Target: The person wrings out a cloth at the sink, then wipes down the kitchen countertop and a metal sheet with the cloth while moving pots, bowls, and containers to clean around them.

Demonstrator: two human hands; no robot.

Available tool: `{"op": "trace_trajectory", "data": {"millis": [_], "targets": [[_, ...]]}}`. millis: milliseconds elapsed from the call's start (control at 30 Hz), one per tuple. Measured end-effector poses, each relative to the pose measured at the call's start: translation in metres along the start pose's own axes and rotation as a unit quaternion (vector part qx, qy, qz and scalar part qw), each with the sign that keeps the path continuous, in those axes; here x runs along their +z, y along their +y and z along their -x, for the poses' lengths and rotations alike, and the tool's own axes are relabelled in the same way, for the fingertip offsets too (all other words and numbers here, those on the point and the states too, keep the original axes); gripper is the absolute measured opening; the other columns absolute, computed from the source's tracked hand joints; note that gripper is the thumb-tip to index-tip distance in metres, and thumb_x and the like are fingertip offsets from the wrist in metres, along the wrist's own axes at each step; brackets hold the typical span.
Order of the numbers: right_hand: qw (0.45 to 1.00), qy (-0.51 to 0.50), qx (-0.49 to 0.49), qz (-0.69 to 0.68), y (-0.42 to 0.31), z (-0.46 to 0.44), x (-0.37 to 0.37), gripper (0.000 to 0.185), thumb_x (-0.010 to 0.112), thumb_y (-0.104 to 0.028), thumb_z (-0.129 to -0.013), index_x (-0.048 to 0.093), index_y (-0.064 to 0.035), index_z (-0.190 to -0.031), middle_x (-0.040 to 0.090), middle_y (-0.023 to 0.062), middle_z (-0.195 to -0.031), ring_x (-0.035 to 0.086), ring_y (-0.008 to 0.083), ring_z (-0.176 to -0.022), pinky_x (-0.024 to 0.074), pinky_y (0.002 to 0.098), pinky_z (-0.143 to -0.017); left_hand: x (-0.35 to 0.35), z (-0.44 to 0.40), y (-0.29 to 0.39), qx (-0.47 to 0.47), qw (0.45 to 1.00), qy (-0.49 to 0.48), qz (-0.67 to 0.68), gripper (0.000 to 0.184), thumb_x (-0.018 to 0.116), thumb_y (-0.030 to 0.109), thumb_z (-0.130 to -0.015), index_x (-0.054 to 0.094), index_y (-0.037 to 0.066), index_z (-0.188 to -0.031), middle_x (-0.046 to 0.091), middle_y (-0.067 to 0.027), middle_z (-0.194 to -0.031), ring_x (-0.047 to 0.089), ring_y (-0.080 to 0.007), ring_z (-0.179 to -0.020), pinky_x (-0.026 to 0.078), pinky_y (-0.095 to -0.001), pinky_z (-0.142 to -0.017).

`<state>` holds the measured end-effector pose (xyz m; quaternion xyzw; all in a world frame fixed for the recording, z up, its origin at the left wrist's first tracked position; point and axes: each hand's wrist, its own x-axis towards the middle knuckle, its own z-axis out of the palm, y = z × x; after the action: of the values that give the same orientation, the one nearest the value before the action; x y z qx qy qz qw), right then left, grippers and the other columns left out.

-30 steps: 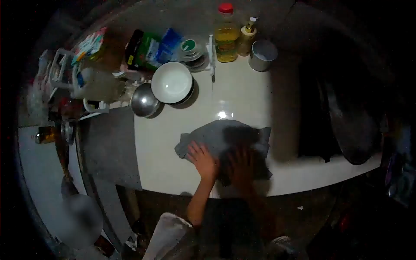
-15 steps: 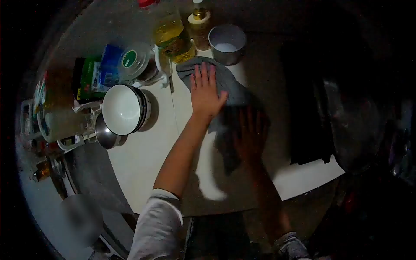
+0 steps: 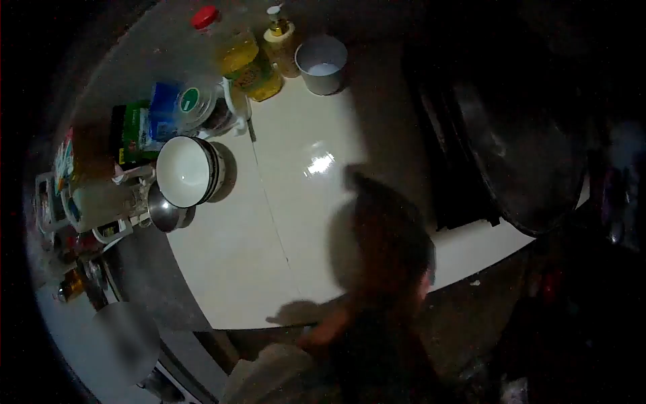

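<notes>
Low in the view, at the table's front edge, is my left hand (image 3: 328,332), dim and blurred, its fingers hidden in shadow. Only a small lit patch of my right hand (image 3: 425,281) shows, farther right; its fingers cannot be made out. Between and above the hands lies a dark shape (image 3: 393,229); whether it is the grey cloth, a shadow or both, I cannot tell. The white tabletop (image 3: 269,269) carries a bright reflection near its middle.
Stacked bowls (image 3: 183,172) and a metal bowl (image 3: 165,210) stand left. An oil bottle (image 3: 249,71), pump bottle (image 3: 281,50) and grey-white pot (image 3: 321,67) line the back. Packets (image 3: 138,131) and a clear-lidded container (image 3: 195,104) sit back left. A dark object (image 3: 457,155) occupies the right.
Both hands have drawn back from the middle of the table toward its front edge. The grey cloth has gone from the spot by the pot. The view has shifted slightly.
</notes>
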<state>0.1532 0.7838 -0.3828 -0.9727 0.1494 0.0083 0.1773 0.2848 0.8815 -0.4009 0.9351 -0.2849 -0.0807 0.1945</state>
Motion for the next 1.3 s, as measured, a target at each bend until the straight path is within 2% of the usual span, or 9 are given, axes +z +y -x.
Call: {"op": "trace_trajectory", "data": {"millis": [267,367,400,433,500,667,833,1067,1300], "targets": [[0.994,0.077,0.083,0.007,-0.026,-0.054,-0.003,0.068,0.044,-0.042,-0.086,0.03,0.0032,-0.136,0.021,0.0232,-0.145,0.017,0.0405,-0.134,0.0109,0.0534,-0.109,-0.03,-0.006,-0.003,-0.007,0.985,-0.153,0.079,0.037,0.058,0.024,-0.081,0.052,0.007,-0.113,0.049,-0.0168,-0.116,0.048,-0.0341,-0.103,0.039,-0.0429,-0.085],[0.988,0.099,0.101,0.066,-0.053,-0.087,0.023,0.071,0.043,-0.044,-0.086,0.029,0.0049,-0.136,0.019,0.025,-0.145,0.015,0.0411,-0.134,0.0097,0.0531,-0.109,-0.087,-0.055,-0.041,-0.171,0.926,-0.325,0.082,0.031,0.059,0.021,-0.08,0.056,0.009,-0.108,0.055,-0.0149,-0.11,0.053,-0.0333,-0.096,0.042,-0.0415,-0.081],[0.985,0.109,0.111,0.076,-0.059,-0.094,0.031,0.072,0.043,-0.045,-0.086,0.029,0.0055,-0.135,0.019,0.0256,-0.145,0.015,0.0413,-0.135,0.0092,0.053,-0.109,-0.107,-0.068,-0.053,-0.229,0.93,-0.278,0.068,0.029,0.059,0.02,-0.08,0.057,0.009,-0.107,0.057,-0.0142,-0.108,0.055,-0.033,-0.094,0.043,-0.0411,-0.079],[0.982,0.116,0.12,0.084,-0.062,-0.099,0.037,0.073,0.043,-0.046,-0.086,0.029,0.0061,-0.135,0.019,0.0262,-0.145,0.014,0.0415,-0.135,0.0088,0.053,-0.109,-0.096,-0.065,-0.08,-0.159,0.981,0.071,0.084,0.046,0.064,0.014,-0.075,0.051,0.009,-0.119,0.05,-0.0201,-0.118,0.051,-0.0357,-0.1,0.043,-0.0414,-0.081],[0.981,0.115,0.126,0.095,-0.064,-0.104,0.041,0.075,0.043,-0.047,-0.086,0.029,0.0073,-0.135,0.018,0.0274,-0.145,0.013,0.0419,-0.135,0.008,0.0528,-0.109,-0.125,-0.122,-0.091,-0.147,0.926,0.342,0.059,0.056,0.068,0.011,-0.073,0.049,0.016,-0.126,0.044,-0.019,-0.127,0.048,-0.0381,-0.11,0.044,-0.0427,-0.088],[0.984,0.056,0.114,0.122,-0.07,-0.118,0.021,0.08,0.038,-0.053,-0.086,0.028,0.0117,-0.133,0.018,0.0278,-0.145,0.012,0.0423,-0.135,0.0062,0.0526,-0.11,-0.138,-0.205,-0.121,-0.103,0.932,0.337,0.083,0.063,0.075,0.015,-0.066,0.048,0.016,-0.123,0.027,-0.0301,-0.139,0.036,-0.0448,-0.123,0.038,-0.0448,-0.095],[0.981,0.087,0.146,0.09,-0.07,-0.116,0.022,0.081,0.034,-0.057,-0.087,0.027,0.0085,-0.135,0.02,0.0259,-0.145,0.016,0.0427,-0.134,0.0087,0.0537,-0.109,-0.122,-0.206,-0.125,-0.102,0.89,0.377,0.237,0.03,0.076,0.02,-0.066,0.059,0.005,-0.085,0.05,-0.0233,-0.125,0.053,-0.0338,-0.109,0.039,-0.0429,-0.091],[0.982,0.143,0.103,0.07,-0.052,-0.102,0.038,0.08,0.037,-0.056,-0.086,0.025,0.0034,-0.138,0.02,0.0262,-0.144,0.018,0.044,-0.133,0.0107,0.0552,-0.108,-0.116,-0.139,-0.124,-0.15,0.883,0.442,0.038,0.026,0.071,0.026,-0.072,0.061,0.008,-0.088,0.049,-0.0237,-0.127,0.053,-0.0299,-0.112,0.031,-0.0439,-0.097],[0.979,0.171,0.1,0.052,-0.036,-0.087,0.06,0.082,0.042,-0.056,-0.084,0.022,0.0,-0.14,0.018,0.0267,-0.145,0.018,0.0453,-0.132,0.0117,0.0569,-0.107,-0.122,-0.089,-0.116,-0.225,0.864,0.427,0.144,0.042,0.066,0.017,-0.075,0.051,0.002,-0.111,0.041,-0.0293,-0.132,0.044,-0.0349,-0.119,0.029,-0.0425,-0.098]]}}
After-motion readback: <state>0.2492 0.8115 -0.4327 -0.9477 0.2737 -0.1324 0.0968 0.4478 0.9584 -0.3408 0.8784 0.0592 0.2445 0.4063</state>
